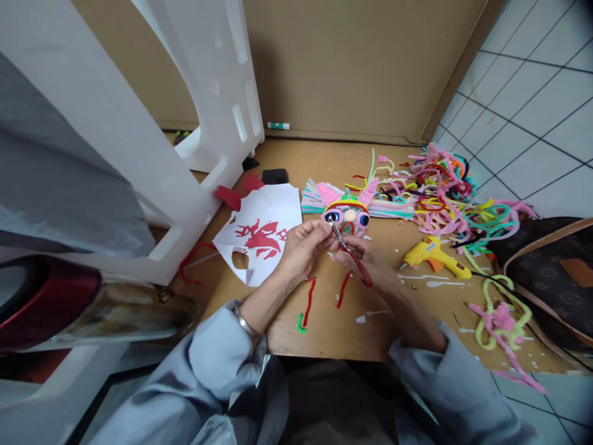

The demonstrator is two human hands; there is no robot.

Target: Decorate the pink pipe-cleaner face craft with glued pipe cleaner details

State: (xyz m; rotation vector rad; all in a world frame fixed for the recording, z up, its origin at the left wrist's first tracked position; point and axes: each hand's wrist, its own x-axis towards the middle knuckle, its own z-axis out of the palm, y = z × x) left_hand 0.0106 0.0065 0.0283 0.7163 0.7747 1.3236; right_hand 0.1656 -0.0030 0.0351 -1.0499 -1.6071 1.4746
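My right hand (370,262) grips red-handled scissors (351,250), their metal tips pointing up and left toward my left hand. My left hand (301,247) is closed in a pinch at the scissor tips, holding something too small to make out. Just beyond both hands lies a pipe-cleaner face (346,214) with big blue eyes, a pink nose and striped yellow, green and red top. Two short red pipe-cleaner pieces (309,300) lie on the brown board (324,334) below my hands.
A yellow glue gun (434,254) lies to the right. A heap of coloured pipe cleaners (445,185) fills the far right. A white paper with red print (259,238) lies left. A brown bag (551,266) sits at the right edge, white foam packing (139,123) at left.
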